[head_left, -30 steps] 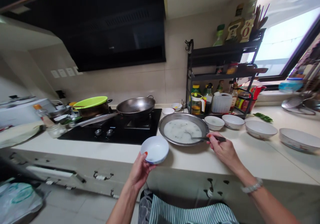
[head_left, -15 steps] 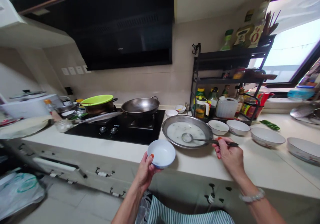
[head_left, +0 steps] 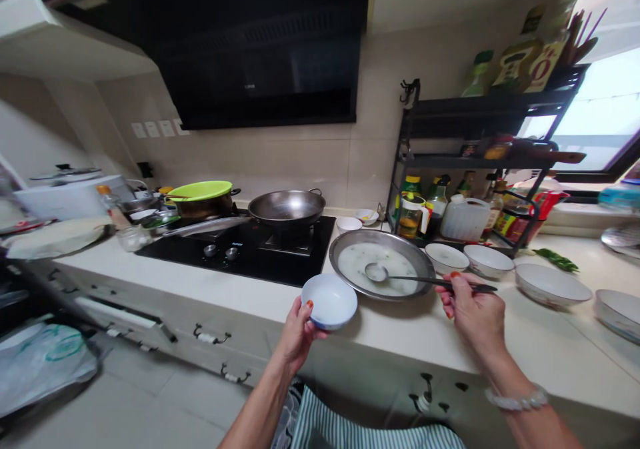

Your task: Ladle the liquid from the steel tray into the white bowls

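Note:
My left hand point(head_left: 299, 332) grips a small white bowl point(head_left: 329, 299) by its near left rim, at the counter's front edge. Just right of it stands a wide metal basin point(head_left: 415, 257) holding white porridge. My right hand point(head_left: 470, 305) is closed on the handle of a metal ladle point(head_left: 400, 276). The ladle's cup is lifted above the porridge, filled and level, over the middle of the basin.
A black hob point(head_left: 250, 255) carries a steel wok point(head_left: 287, 207) and a pot with a green lid point(head_left: 200, 191). Several white bowls point(head_left: 487, 260) line the counter to the right. A black rack point(head_left: 475, 162) with bottles stands behind them.
The ladle came up out of the porridge with its cup filled. My view shifted, so everything slid a little rightward in frame. The bowl stays in my left hand.

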A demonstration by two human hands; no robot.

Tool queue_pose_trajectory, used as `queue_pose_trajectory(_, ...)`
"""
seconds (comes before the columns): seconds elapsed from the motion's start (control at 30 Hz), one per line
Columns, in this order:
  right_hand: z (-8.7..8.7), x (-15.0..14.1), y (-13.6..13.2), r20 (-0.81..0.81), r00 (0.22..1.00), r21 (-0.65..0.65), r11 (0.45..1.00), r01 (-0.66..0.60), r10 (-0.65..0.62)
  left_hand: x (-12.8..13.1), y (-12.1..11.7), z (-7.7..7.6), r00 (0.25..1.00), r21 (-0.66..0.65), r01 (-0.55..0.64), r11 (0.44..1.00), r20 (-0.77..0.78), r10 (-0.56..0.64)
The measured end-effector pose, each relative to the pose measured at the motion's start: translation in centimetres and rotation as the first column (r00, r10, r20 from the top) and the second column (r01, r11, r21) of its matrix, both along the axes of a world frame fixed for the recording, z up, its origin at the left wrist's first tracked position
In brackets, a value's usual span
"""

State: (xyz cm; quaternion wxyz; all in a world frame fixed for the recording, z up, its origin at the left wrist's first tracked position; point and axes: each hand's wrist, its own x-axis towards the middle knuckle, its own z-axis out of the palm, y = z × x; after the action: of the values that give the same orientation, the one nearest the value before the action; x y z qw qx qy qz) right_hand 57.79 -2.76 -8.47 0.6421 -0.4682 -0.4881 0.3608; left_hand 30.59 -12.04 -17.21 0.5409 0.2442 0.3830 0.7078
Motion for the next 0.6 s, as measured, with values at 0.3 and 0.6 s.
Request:
queue_pose_trajectory(0.3,0.0,0.0,0.0,0.026,1.0,-0.002,1.0,0.005,-0.005,0.4,0.3,-0.1,0.998,0.014,-0.058,0.998,0.011,0.058)
queue_pose_trajectory(0.6,1.1,-0.5,0.7,0.01,1.0,0.003,1.0,0.015,-0.016,-0.8,0.7,-0.3,0.984,0.011,-0.178,0.984,0.02,0.177)
